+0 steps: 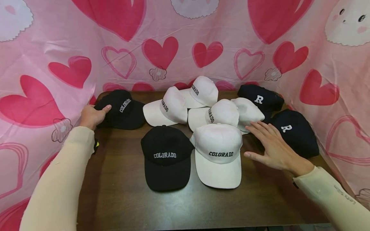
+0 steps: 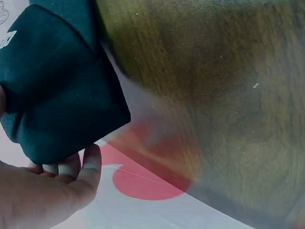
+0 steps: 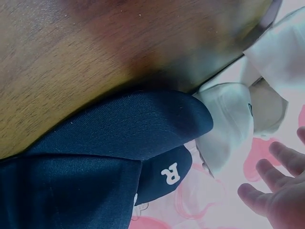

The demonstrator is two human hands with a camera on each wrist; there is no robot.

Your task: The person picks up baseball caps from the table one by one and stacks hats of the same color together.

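At the table's back left, my left hand (image 1: 93, 116) grips a black COLORADO cap (image 1: 119, 109) by its crown's edge, thumb on top. In the left wrist view its fingers (image 2: 90, 157) lie along the cap's lower edge. My right hand (image 1: 273, 146) is spread, with straight fingers, between a white cap (image 1: 247, 110) showing no lettering and a navy cap with a white R (image 1: 297, 133). It holds nothing; whether its fingertips touch the white cap I cannot tell. In front, a black COLORADO cap (image 1: 167, 154) and a white COLORADO cap (image 1: 218, 154) lie side by side, brims toward me.
More white COLORADO caps (image 1: 174, 106) cluster at the back middle, brims pointing left. Another navy R cap (image 1: 261, 98) lies at the back right. The brown wooden table (image 1: 130, 199) is enclosed by a pink cloth with hearts (image 1: 162, 25).
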